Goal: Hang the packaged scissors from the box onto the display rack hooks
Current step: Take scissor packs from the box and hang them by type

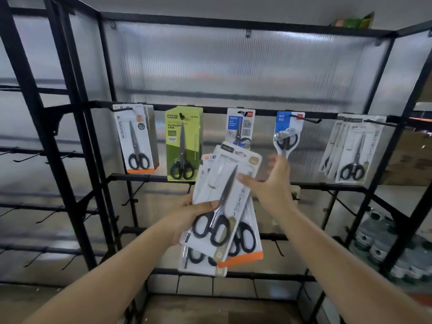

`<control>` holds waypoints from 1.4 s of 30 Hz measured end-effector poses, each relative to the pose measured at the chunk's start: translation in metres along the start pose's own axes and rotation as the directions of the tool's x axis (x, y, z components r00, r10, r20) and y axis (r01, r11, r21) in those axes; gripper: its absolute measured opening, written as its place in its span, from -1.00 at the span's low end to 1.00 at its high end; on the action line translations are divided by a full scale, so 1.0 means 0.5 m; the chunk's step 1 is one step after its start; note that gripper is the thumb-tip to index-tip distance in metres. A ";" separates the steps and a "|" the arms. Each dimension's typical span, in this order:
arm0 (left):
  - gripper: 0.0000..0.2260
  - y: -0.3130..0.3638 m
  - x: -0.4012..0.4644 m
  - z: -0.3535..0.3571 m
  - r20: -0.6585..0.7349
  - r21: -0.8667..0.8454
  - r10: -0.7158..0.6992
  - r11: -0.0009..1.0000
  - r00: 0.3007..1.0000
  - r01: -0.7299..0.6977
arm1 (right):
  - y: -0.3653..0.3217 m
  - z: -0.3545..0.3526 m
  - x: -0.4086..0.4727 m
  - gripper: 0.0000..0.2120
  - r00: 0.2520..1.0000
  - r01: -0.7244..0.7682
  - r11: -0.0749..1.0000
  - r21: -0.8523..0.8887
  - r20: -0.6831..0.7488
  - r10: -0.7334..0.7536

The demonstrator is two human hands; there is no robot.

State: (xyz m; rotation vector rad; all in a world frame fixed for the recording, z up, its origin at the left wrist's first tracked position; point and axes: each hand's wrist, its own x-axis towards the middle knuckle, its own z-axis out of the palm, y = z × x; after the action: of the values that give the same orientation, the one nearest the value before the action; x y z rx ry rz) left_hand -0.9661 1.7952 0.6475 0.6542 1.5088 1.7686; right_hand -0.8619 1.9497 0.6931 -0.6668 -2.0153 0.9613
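Note:
My left hand (189, 216) grips a fanned stack of packaged scissors (224, 206) in front of the black display rack (210, 108), thumb across the top pack above the black handles. My right hand (268, 181) is beside the stack's right edge, fingers spread, its thumb touching the top pack. On the upper rail's hooks hang a white-and-orange pack (136, 141), a green pack (183, 143), a blue-and-white pack (240, 125), a blue-topped pack (287, 134) and several white packs (353, 148). The box is out of view.
Bare hooks (133, 195) stick out from the lower rails and from the rack section at the left (25, 157). Shrink-wrapped water bottles (383, 244) stand on the floor at the right. Cardboard boxes (411, 160) sit behind the rack's right side.

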 end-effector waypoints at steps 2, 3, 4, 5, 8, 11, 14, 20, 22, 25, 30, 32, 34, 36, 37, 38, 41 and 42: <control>-0.56 -0.007 0.003 0.003 -0.074 -0.075 0.039 0.996 0.996 -0.045 | 0.021 0.018 -0.031 -0.36 0.964 -0.213 0.958 0.190 0.199 0.175; -0.54 -0.011 0.004 0.004 -0.101 -0.105 0.046 0.993 0.994 -0.056 | 0.030 0.027 -0.045 -0.48 0.937 -0.263 0.925 0.275 0.303 0.176; -0.50 -0.012 0.004 0.007 -0.116 -0.126 0.047 0.990 0.992 -0.062 | 0.035 0.035 -0.055 -0.62 0.927 -0.271 0.906 0.325 0.340 0.155; -0.46 -0.015 0.003 0.009 -0.122 -0.140 0.045 0.988 0.992 -0.063 | 0.040 0.041 -0.061 -0.71 0.936 -0.259 0.899 0.353 0.323 0.143; -0.35 -0.020 0.003 0.014 -0.092 -0.247 0.021 0.968 0.996 -0.043 | 0.038 0.055 -0.063 -0.80 0.961 -0.234 0.888 0.397 0.234 0.149; -0.34 -0.023 0.006 0.019 -0.033 -0.269 0.002 0.963 0.999 -0.011 | 0.034 0.068 -0.063 -0.85 0.974 -0.209 0.880 0.426 0.173 0.147; -0.36 -0.026 0.011 0.021 0.010 -0.288 -0.059 0.956 0.998 0.059 | 0.037 0.073 -0.065 -0.82 0.982 -0.188 0.851 0.490 0.102 0.158; -0.52 -0.046 0.043 0.026 0.065 -0.304 -0.045 0.951 0.997 0.063 | 0.065 0.074 -0.071 -0.81 0.974 -0.198 0.817 0.541 0.017 0.224; -0.59 -0.057 0.059 0.026 0.025 -0.285 -0.016 0.958 1.000 0.022 | 0.078 0.060 -0.069 -0.81 0.976 -0.171 0.847 0.502 -0.034 0.217; -0.65 -0.076 0.083 0.015 0.010 -0.260 -0.022 0.965 1.000 0.024 | 0.111 0.024 -0.062 -0.78 0.955 -0.176 0.863 0.473 -0.129 0.266; -0.64 -0.109 0.119 0.004 0.036 -0.244 -0.058 0.968 0.998 0.065 | 0.192 -0.052 -0.073 -0.83 0.883 -0.244 0.877 0.414 -0.280 0.378; -0.61 -0.116 0.132 0.011 0.059 -0.223 -0.077 0.971 0.995 0.088 | 0.220 -0.083 -0.082 -0.84 0.855 -0.260 0.891 0.371 -0.342 0.391; -0.58 -0.115 0.145 0.024 0.087 -0.206 -0.076 0.974 0.993 0.093 | 0.237 -0.112 -0.087 -0.78 0.817 -0.279 0.898 0.339 -0.407 0.408; -0.58 -0.110 0.159 0.045 0.123 -0.204 -0.070 0.974 0.990 0.094 | 0.248 -0.141 -0.088 -0.77 0.786 -0.276 0.904 0.326 -0.465 0.408; -0.59 -0.106 0.166 0.059 0.148 -0.206 -0.076 0.973 0.986 0.106 | 0.252 -0.156 -0.087 -0.79 0.773 -0.266 0.908 0.323 -0.492 0.401; -0.60 -0.102 0.172 0.073 0.173 -0.205 -0.085 0.971 0.981 0.120 | 0.253 -0.172 -0.084 -0.80 0.759 -0.249 0.915 0.318 -0.522 0.389; -0.65 -0.086 0.195 0.120 0.216 -0.166 -0.089 0.978 0.972 0.126 | 0.244 -0.227 -0.066 -0.60 0.742 -0.147 0.942 0.301 -0.596 0.307; -0.66 -0.081 0.202 0.135 0.230 -0.159 -0.083 0.980 0.970 0.121 | 0.241 -0.247 -0.055 -0.54 0.748 -0.126 0.952 0.278 -0.604 0.276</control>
State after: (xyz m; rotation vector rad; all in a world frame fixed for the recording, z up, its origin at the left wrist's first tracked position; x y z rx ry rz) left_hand -0.9694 1.9188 0.6140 0.6511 1.2021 1.6647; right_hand -0.7305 2.0478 0.6334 -0.9521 -1.2258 0.9036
